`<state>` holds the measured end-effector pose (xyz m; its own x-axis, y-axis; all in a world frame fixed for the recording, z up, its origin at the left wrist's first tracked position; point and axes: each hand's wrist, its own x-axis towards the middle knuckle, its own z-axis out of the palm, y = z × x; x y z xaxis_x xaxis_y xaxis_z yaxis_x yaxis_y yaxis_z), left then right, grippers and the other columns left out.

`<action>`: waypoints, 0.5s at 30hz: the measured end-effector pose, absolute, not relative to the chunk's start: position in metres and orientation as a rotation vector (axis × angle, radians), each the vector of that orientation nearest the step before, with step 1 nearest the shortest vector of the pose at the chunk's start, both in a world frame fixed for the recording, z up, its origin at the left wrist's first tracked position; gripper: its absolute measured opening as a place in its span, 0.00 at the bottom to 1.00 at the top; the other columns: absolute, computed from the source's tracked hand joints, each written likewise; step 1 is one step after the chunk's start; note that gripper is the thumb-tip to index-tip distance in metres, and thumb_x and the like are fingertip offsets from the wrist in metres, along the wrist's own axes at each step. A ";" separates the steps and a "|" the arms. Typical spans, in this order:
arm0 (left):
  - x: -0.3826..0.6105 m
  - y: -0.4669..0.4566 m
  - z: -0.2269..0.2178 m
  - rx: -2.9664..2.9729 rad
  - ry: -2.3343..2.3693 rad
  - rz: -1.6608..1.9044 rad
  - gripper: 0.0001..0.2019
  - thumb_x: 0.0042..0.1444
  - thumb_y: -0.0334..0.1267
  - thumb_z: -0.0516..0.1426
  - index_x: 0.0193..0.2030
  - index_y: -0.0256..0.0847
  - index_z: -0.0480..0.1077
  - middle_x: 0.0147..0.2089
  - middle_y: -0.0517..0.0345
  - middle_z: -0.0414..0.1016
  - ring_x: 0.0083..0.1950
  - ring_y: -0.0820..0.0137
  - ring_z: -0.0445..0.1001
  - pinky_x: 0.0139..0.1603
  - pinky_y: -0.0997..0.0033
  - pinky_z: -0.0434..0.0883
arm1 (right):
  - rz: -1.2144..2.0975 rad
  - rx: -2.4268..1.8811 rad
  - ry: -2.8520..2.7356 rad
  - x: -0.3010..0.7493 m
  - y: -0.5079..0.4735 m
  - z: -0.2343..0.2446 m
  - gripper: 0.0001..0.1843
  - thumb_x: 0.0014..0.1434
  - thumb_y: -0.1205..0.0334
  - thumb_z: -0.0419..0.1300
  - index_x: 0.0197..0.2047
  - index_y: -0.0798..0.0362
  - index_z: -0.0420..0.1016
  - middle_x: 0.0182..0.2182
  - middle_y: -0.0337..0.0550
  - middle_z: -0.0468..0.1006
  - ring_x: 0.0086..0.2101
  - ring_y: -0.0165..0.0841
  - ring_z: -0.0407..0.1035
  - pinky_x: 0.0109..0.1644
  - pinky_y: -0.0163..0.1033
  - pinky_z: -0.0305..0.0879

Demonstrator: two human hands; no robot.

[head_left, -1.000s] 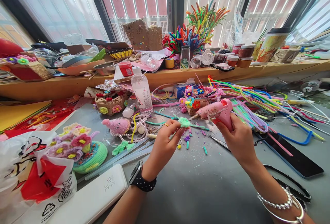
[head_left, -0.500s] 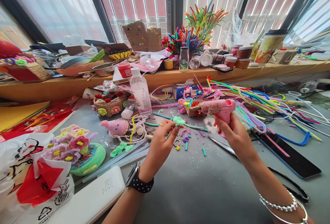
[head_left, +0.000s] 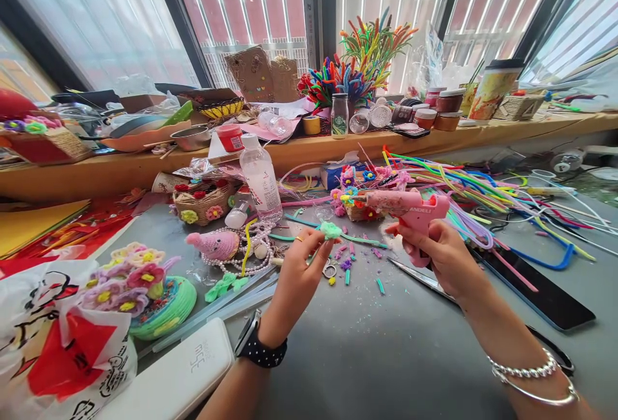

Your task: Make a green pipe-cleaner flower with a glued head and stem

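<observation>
My left hand (head_left: pixel 299 272) pinches a small mint-green pipe-cleaner flower (head_left: pixel 331 230) by its stem, a little above the grey table (head_left: pixel 386 355). My right hand (head_left: pixel 437 254) grips a pink hot glue gun (head_left: pixel 405 204) by the handle. Its nozzle points left, level and a short way above and to the right of the flower, not touching it. A black watch sits on my left wrist and silver bangles on my right.
Around the hands lie pipe-cleaner scraps, scissors (head_left: pixel 420 276), a dark tablet (head_left: pixel 545 294), a heap of coloured pipe cleaners (head_left: pixel 483 181), small flower baskets (head_left: pixel 203 200), a clear bottle (head_left: pixel 261 178), a pink knitted figure with pearls (head_left: pixel 217 245), glue sticks and a white power bank (head_left: pixel 178 375). A cluttered wooden shelf (head_left: pixel 309 146) runs behind.
The glue gun has lifted away from the flower and levelled out, its nozzle no longer tilted down at it. My left hand with the flower has shifted slightly left.
</observation>
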<state>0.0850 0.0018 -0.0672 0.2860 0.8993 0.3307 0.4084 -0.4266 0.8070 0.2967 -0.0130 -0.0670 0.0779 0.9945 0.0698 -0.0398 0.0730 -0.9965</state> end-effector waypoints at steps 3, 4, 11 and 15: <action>0.085 0.002 -0.067 1.976 1.176 1.068 0.12 0.55 0.41 0.46 0.34 0.38 0.67 0.33 0.56 0.62 0.35 0.72 0.62 0.36 0.74 0.61 | 1.132 -1.166 -1.107 0.298 -0.013 -0.069 0.16 0.44 0.53 0.61 0.28 0.59 0.72 0.14 0.33 0.59 0.15 0.22 0.50 0.15 0.29 0.42; 0.085 0.002 -0.067 1.984 1.177 1.070 0.12 0.55 0.41 0.46 0.34 0.38 0.67 0.33 0.56 0.62 0.35 0.72 0.62 0.36 0.74 0.61 | 1.129 -1.168 -1.087 0.298 -0.013 -0.069 0.15 0.43 0.53 0.62 0.28 0.58 0.71 0.14 0.33 0.59 0.15 0.22 0.50 0.15 0.29 0.42; 0.082 0.006 -0.071 2.115 1.254 1.123 0.10 0.56 0.38 0.46 0.34 0.38 0.66 0.33 0.56 0.62 0.35 0.72 0.62 0.37 0.73 0.61 | 1.027 -1.282 -1.225 0.292 -0.016 -0.070 0.19 0.42 0.55 0.62 0.38 0.56 0.72 0.16 0.35 0.63 0.17 0.24 0.53 0.16 0.30 0.47; 0.081 0.004 -0.071 2.315 1.431 1.170 0.09 0.54 0.37 0.48 0.33 0.39 0.68 0.33 0.54 0.63 0.36 0.69 0.61 0.38 0.69 0.59 | 0.894 -1.302 -1.386 0.286 -0.018 -0.067 0.18 0.45 0.56 0.60 0.41 0.52 0.73 0.21 0.38 0.71 0.21 0.29 0.62 0.18 0.31 0.55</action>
